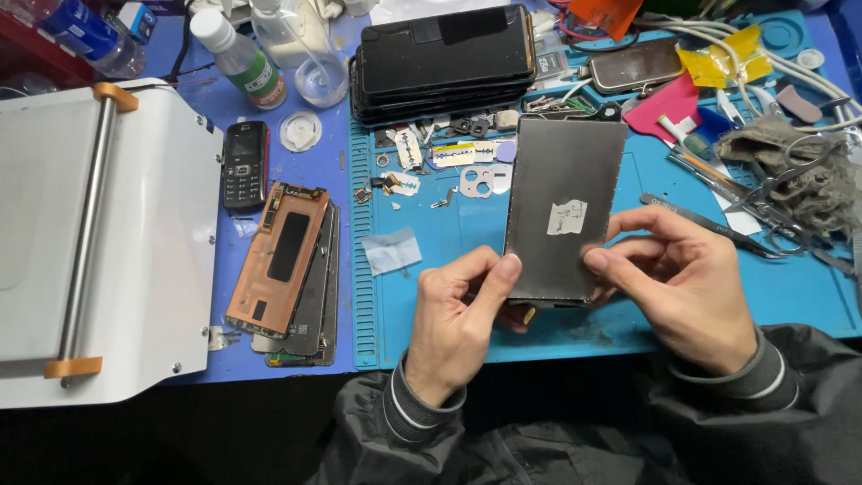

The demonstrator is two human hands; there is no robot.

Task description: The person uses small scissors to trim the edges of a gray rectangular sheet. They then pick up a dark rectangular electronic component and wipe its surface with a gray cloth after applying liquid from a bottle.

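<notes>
far left: white machine [135, 242] with a metal roller bar and orange end caps, sits on the counter [314, 144].
back left: clear plastic bottles [296, 49], one green-labelled, beside a round white cap [300, 131].
left of mat: black keypad phone [245, 165] lying flat; just right of it a stack of phone screens [285, 269], top one copper-backed, face down.
mat: blue work mat [431, 305] with a ridged left edge, scattered small parts and a scrap of pale film [391, 250].
back centre: stack of black panels [444, 61] at the top edge of the mat.
left hand [453, 328]: thumb pressed on the lower left corner of the grey panel [561, 207], fingers curled under it, clamped on.
grey panel: held above the mat centre, tilted, back side up, white sticker near its middle.
right hand [687, 287]: pinching the panel's lower right edge, thumb on top, fingers behind.
hands: apart, one at each lower corner of the panel.
right: tweezers [709, 224], scissors, a grey cloth [799, 171], pink and yellow plastic picks, white cables.
</notes>
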